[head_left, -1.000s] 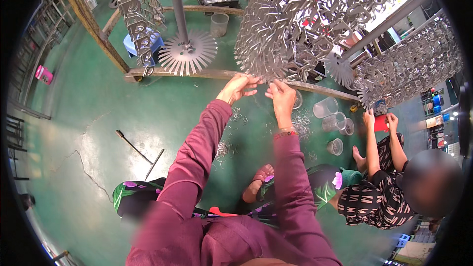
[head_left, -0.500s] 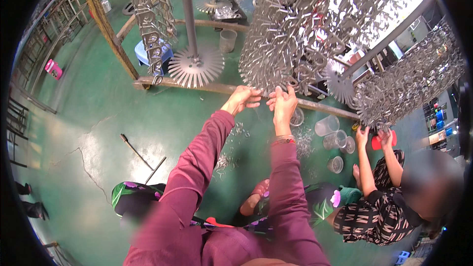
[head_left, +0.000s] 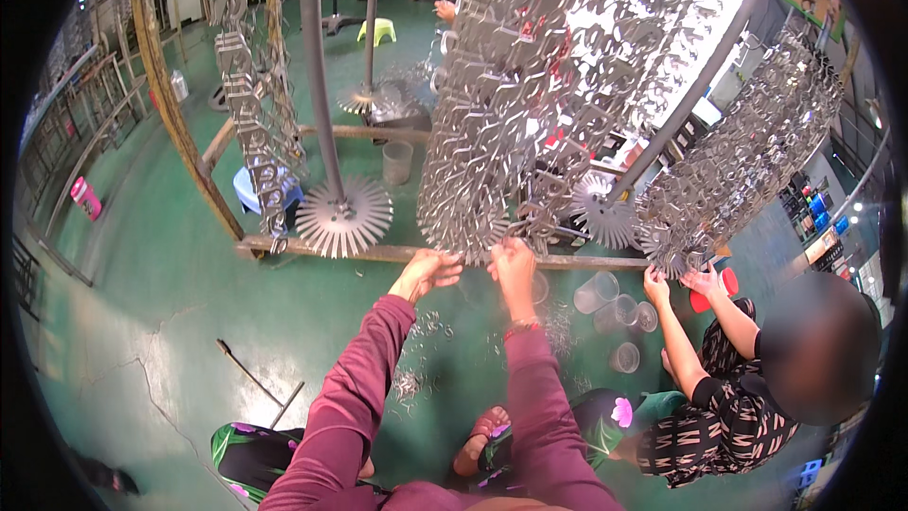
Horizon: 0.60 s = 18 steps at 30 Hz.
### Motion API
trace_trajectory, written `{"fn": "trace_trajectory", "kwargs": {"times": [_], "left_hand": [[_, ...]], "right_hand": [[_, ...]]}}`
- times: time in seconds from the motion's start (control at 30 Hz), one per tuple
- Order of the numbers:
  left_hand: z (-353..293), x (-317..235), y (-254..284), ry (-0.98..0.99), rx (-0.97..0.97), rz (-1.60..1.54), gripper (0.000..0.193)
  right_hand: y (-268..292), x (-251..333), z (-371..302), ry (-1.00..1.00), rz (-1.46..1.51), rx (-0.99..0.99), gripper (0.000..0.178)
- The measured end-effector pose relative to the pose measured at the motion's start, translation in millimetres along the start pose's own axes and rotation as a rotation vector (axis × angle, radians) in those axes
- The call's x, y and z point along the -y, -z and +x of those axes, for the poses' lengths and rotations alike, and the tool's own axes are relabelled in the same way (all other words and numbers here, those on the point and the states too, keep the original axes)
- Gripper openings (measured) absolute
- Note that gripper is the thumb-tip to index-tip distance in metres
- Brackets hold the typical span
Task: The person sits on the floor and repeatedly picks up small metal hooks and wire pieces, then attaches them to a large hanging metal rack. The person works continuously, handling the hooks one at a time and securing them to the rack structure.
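A dense column of flat, curved metal pieces (head_left: 492,104) hangs in front of me, with a ring of metal prongs at its foot. My left hand (head_left: 430,274) is at the lower left edge of this column, its fingers bent and drawn together. My right hand (head_left: 514,270) is raised against the bottom pieces, fingers closed with the tips among the prongs. Whatever small thing either hand pinches is too small to make out. Left of the column, a grey pole (head_left: 322,85) ends in a bare pronged metal disc (head_left: 344,217).
A wooden rail (head_left: 378,252) runs beneath the racks. Clear plastic cups (head_left: 596,292) and scattered small metal pieces (head_left: 409,383) are on the green floor. At right, a co-worker's hands (head_left: 676,286) touch another loaded column (head_left: 747,147). A T-shaped tool (head_left: 255,378) lies at left.
The view has tipped upward, so the racks sit lower in it. My right hand's fingers, raised and apart before, have closed in at the column's bottom. The left hand's fingers have curled more.
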<state>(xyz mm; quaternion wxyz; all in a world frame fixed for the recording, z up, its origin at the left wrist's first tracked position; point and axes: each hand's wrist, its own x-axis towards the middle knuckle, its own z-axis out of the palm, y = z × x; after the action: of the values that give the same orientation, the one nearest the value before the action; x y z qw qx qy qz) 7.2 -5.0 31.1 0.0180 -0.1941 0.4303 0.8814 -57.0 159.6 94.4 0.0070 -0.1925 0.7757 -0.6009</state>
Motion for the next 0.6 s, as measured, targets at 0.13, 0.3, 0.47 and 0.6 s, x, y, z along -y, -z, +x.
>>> {"fn": "trace_trajectory", "kwargs": {"times": [0.13,0.3,0.47,0.6], "left_hand": [[5,2,-2,0.04,0.021,0.005,0.015],[-2,0,-2,0.061,-0.011,-0.017,0.019],[-27,21,9,0.169,-0.01,-0.039,0.033],[-68,59,-4,0.279,0.1,-0.097,0.035]], "right_hand": [[8,-15,-11,0.095,-0.213,-0.058,0.022],[7,-13,-31,0.131,-0.199,-0.059,0.024],[19,-12,-52,0.143,-0.035,0.163,0.028],[42,14,-67,-0.075,0.099,0.461,0.036]]}}
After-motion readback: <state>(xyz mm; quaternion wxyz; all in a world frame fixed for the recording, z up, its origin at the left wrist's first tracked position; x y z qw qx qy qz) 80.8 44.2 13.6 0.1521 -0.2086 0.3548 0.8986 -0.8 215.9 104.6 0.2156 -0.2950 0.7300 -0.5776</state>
